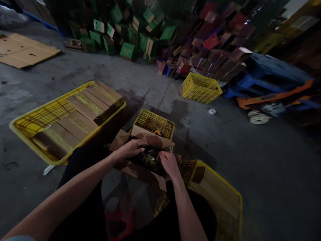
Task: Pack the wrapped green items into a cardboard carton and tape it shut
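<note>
An open cardboard box (pixel 150 136) with its flaps spread stands between my knees, propped on an upturned yellow crate (pixel 163 124). Inside lies something dark and greenish in a clear plastic bag (pixel 151 159); its contents are too dim to name. My left hand (pixel 132 148) reaches over the box's left side, its fingers bent and pinched at the edge of the plastic. At the right end of the opening, my right hand (pixel 168 162) is closed on the bag, with a shiny bit of plastic showing beside it. An orange-handled tool (pixel 157 132) lies behind the back flap.
To the left, a large yellow crate (pixel 60 160) holds several taped cartons (pixel 77 125). Another yellow crate (pixel 240 201) with cardboard is by my right leg. Ahead are a small yellow crate (pixel 200 88), piled green boxes (pixel 127 50) and an orange pallet jack (pixel 276 97).
</note>
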`<act>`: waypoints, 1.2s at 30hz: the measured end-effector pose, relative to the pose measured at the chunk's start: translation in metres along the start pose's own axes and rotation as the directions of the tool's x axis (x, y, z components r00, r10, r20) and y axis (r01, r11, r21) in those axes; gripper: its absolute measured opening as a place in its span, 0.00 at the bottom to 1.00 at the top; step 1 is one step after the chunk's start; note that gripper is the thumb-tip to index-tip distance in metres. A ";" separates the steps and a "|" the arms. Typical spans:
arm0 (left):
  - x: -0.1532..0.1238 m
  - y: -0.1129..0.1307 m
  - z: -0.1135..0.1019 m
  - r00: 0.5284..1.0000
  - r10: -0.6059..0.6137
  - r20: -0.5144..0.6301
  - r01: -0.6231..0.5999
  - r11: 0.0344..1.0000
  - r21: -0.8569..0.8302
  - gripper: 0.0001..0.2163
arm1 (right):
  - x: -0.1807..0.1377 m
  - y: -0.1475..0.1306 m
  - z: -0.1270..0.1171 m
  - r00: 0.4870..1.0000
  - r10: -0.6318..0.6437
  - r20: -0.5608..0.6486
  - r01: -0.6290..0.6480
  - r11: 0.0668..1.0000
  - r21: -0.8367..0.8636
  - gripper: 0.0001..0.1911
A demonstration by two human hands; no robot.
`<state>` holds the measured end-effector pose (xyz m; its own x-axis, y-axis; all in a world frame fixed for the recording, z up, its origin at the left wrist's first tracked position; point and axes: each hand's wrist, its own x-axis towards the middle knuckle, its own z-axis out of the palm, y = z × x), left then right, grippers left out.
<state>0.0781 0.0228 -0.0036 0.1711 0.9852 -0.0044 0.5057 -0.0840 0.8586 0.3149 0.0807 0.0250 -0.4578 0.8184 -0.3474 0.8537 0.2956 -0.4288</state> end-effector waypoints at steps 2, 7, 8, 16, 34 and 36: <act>0.000 0.005 0.000 0.999 0.025 0.029 -0.021 0.995 -0.101 0.17 | 0.000 0.005 -0.003 0.997 -0.005 -0.075 0.016 0.989 0.149 0.19; 0.002 0.008 0.001 0.988 -0.073 0.139 0.120 0.922 -0.368 0.25 | 0.004 0.009 0.007 0.986 0.072 -0.150 0.037 0.784 0.620 0.14; 0.003 0.007 0.002 0.985 -0.098 0.143 0.147 0.909 -0.389 0.26 | 0.005 0.009 0.009 0.986 0.092 -0.139 0.026 0.737 0.676 0.14; 0.007 -0.001 0.005 0.972 -0.236 0.003 0.216 0.885 -0.412 0.24 | 0.005 -0.001 0.018 0.980 0.198 -0.014 -0.041 0.270 0.962 0.20; 0.006 0.003 0.000 0.909 -0.416 -0.008 0.215 0.487 -0.846 0.28 | 0.010 -0.009 0.019 0.947 0.295 -0.130 0.094 0.133 0.987 0.17; 0.006 0.002 0.001 0.922 -0.382 -0.055 0.183 0.556 -0.811 0.27 | 0.010 -0.009 0.021 0.942 0.305 -0.138 0.104 0.126 0.987 0.16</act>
<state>0.0813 0.0283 -0.0022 -0.0817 0.9491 -0.3043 -0.3729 0.2541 0.8924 0.2973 0.0761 0.0083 -0.1365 0.9293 -0.3432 -0.1852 -0.3643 -0.9127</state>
